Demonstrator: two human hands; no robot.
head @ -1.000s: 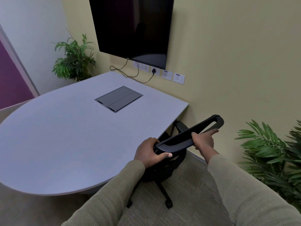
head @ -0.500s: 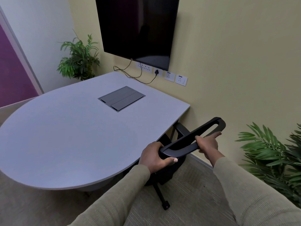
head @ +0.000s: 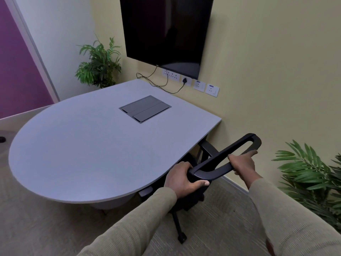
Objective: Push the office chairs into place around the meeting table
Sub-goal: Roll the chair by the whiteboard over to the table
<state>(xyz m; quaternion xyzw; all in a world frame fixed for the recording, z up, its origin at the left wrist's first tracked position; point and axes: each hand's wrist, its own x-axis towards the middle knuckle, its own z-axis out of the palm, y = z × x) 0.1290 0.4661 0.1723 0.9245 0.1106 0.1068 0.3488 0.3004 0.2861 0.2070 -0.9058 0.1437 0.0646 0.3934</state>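
A black office chair [head: 238, 146] stands at the near right edge of the grey meeting table [head: 88, 150], its seat mostly hidden under the tabletop. Only the top bar of its backrest, one armrest and a wheeled leg show. My left hand [head: 181, 179] is wrapped around the left end of the backrest bar. My right hand [head: 243, 164] grips the same bar further right, with the index finger stretched along it. Both sleeves are olive green.
A dark screen [head: 166, 32] hangs on the yellow wall above sockets and a cable. A cable box lid [head: 144, 108] is set into the tabletop. Potted plants stand at the far corner [head: 99, 65] and close on the right [head: 311, 174]. Carpet covers the floor.
The chair has slid further under the table edge with both hands on its backrest. My view has moved closer and slightly left.
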